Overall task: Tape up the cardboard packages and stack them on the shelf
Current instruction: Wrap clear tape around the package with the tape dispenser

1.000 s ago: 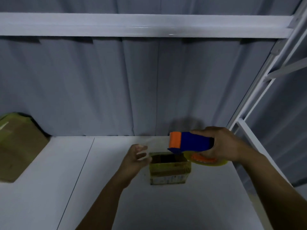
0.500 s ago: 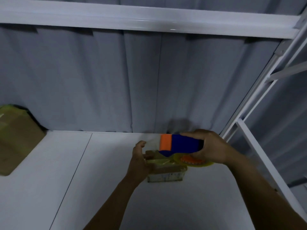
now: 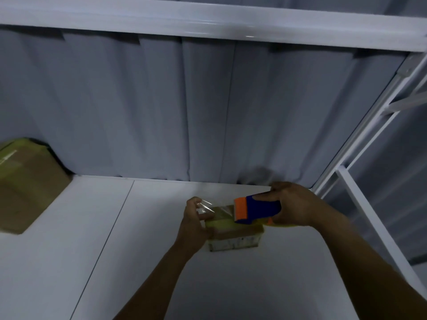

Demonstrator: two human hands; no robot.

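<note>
A small cardboard package [image 3: 235,239] sits on the white shelf board [image 3: 147,250], right of centre. My right hand [image 3: 293,209] grips a blue and orange tape dispenser [image 3: 254,210] just above the package's right end. A strip of clear tape [image 3: 215,210] runs from the dispenser leftward over the package top. My left hand [image 3: 195,221] pinches the tape's free end at the package's left edge, fingers curled against the box. The yellowish tape roll is mostly hidden under my right hand.
A larger taped cardboard box [image 3: 25,185] leans at the far left of the shelf. A white upper shelf beam [image 3: 208,21] crosses overhead. White metal uprights [image 3: 360,144] stand at the right. A grey curtain [image 3: 161,107] hangs behind.
My left hand went from open beside the package to pinching the tape end at its left edge. The dispenser dropped toward the package, then drew right, pulling tape out.
</note>
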